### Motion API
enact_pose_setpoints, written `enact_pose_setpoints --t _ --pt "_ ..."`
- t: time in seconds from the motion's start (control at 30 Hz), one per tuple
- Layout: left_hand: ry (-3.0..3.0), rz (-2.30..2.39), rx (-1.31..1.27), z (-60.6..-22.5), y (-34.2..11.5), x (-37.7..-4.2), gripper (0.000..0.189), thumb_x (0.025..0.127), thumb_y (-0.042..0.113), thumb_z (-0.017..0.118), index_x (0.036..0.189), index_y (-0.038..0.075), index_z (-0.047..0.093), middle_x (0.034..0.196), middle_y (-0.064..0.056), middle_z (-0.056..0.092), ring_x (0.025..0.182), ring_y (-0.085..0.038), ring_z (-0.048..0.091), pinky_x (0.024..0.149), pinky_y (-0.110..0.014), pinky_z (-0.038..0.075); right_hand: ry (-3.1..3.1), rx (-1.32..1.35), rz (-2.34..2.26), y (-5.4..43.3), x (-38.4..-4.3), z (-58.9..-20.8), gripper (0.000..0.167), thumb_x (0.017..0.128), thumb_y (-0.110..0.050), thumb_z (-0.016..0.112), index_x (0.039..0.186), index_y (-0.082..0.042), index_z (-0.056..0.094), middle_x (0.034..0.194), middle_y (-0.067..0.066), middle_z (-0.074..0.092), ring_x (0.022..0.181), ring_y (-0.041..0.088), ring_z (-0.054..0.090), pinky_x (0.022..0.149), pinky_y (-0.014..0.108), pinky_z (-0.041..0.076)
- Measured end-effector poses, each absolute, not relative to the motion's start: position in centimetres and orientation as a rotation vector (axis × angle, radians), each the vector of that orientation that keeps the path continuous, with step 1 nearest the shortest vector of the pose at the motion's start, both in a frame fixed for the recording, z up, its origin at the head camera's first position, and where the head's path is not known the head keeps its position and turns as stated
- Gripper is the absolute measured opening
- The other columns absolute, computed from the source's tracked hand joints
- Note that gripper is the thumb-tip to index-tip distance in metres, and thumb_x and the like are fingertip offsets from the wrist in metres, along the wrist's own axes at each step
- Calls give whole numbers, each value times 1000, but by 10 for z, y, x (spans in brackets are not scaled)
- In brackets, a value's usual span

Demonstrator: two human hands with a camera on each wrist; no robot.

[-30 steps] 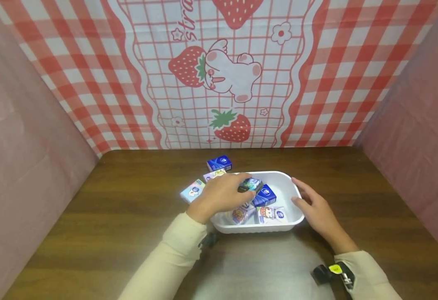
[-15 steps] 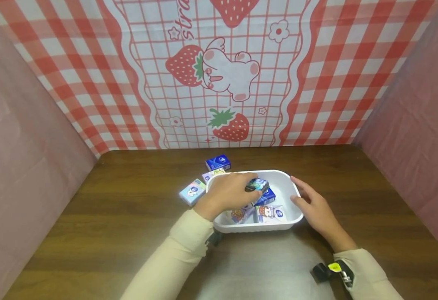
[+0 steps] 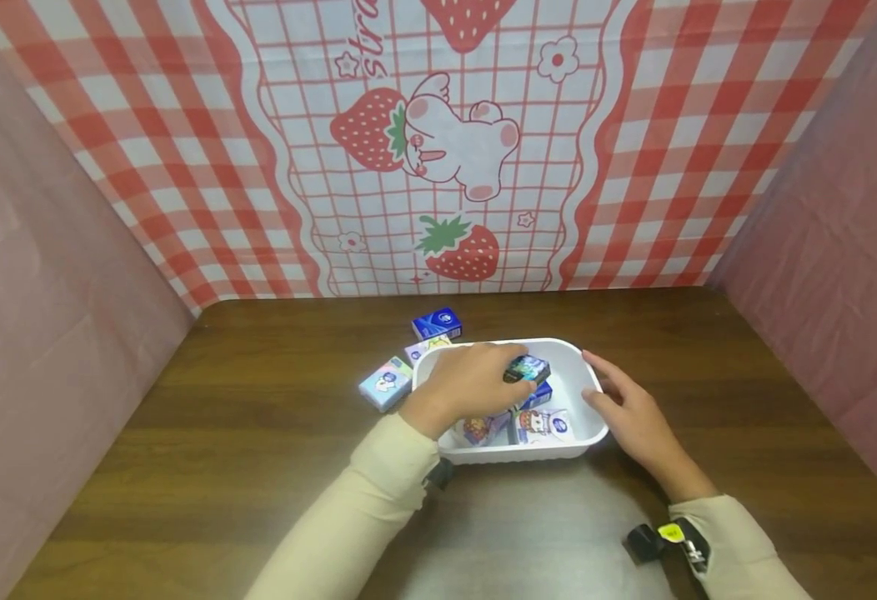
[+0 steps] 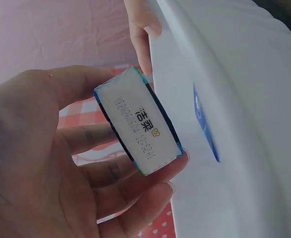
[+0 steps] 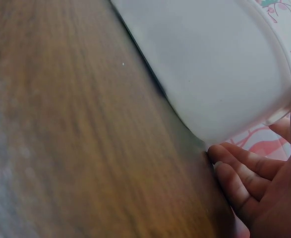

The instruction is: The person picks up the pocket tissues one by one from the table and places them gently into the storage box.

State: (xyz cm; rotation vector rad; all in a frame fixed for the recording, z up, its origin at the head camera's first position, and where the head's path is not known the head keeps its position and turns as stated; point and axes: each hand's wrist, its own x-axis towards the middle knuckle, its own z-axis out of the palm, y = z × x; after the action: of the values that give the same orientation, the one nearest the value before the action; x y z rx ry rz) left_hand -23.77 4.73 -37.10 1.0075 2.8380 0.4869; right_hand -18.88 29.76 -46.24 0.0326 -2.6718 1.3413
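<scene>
My left hand (image 3: pixel 476 375) reaches over a white plastic basket (image 3: pixel 513 455) and holds a small dark tissue pack (image 3: pixel 532 368) with a colourful print. In the left wrist view the pack's white end (image 4: pixel 140 121) faces me, between the thumb and the fingers. Under it in the basket lie a blue tissue pack (image 3: pixel 539 397), a white one with a cartoon print (image 3: pixel 543 426) and a purple one (image 3: pixel 482 430), partly covered by the hand. At the basket's right end, my right hand (image 3: pixel 639 423) touches the outer wall with its fingers and thumb loosely extended.
Left of the basket on the wooden table (image 3: pixel 206 450) are a light-blue tissue pack (image 3: pixel 387 384), a pale pack (image 3: pixel 427 348) partly behind the rim, and a dark-blue pack (image 3: pixel 436 324). A red-and-white strawberry cloth (image 3: pixel 453 167) hangs behind; pink curtains (image 3: pixel 836 275) flank both sides.
My left hand has moved right over the basket, carrying the dark tissue pack, which covers more of the blue pack. My right hand has stayed at the basket's right end.
</scene>
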Motion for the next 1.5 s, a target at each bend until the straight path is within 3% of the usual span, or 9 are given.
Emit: enact_pose_setpoints --t 0.13,0.47,0.9,1.5 --pt "2832 474 1038 -371 50 -237 61 95 52 60 147 21 53 138 4 61 126 -17 57 101 -40 48 -2653 47 1343 297 -189 -462 55 101 -24 57 154 -22 41 124 26 62 104 35 61 74 34 55" --pt "2831 434 1038 -369 52 -238 60 95 52 60 147 22 52 138 6 61 125 -16 57 100 -39 48 -2671 46 1334 297 -190 -459 56 102 -25 56 155 -22 39 128 26 60 106 36 60 75 36 55" --pt "2838 365 1119 -374 63 -240 59 93 50 65 144 22 55 132 5 65 119 -16 60 97 -38 49 -2699 26 1364 298 -188 -459 57 103 -30 54 157 -23 36 136 26 55 113 41 58 83 50 57" --pt "2866 270 1108 -376 78 -239 59 91 52 66 142 26 57 122 7 69 109 -13 64 91 -37 52 -2676 61 1346 300 -189 -462 56 103 -26 55 156 -22 38 128 26 60 106 36 61 76 39 56"
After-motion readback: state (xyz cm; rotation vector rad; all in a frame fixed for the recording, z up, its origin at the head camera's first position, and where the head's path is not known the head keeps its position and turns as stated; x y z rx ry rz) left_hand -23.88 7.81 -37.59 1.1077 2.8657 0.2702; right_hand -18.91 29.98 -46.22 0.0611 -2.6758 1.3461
